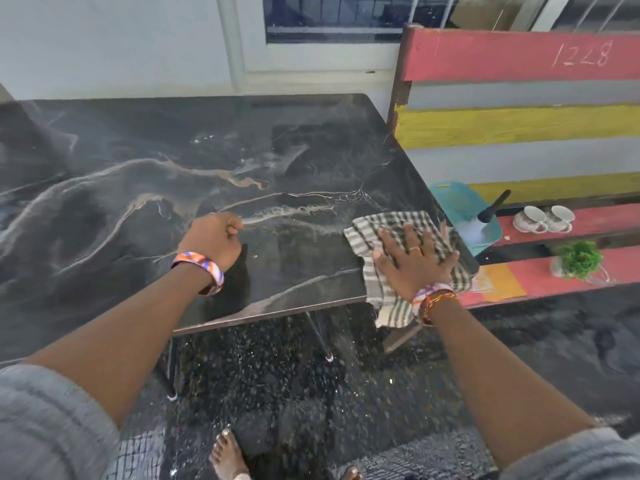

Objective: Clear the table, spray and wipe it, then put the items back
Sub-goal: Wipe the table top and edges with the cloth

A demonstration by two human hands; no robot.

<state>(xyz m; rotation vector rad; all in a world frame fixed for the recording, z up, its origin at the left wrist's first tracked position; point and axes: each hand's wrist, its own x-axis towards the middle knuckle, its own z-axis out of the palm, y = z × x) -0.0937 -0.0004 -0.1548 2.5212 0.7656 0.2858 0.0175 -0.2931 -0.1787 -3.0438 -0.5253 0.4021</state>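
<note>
Wiping step: the right hand (pixel 414 259) presses flat, fingers spread, on the cloth (pixel 391 233) at the counter's (pixel 173 161) near right corner. Left hand (pixel 214 237) rests clenched, empty, left of the cloth. Best sweep in overlapping strokes toward the far wet streaks.

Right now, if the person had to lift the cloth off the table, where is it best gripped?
Probably the corner hanging over the near table edge. The cloth lies flat under the right hand, but that loose corner dangles free, so fingers could pinch it from below and the near side.
</note>
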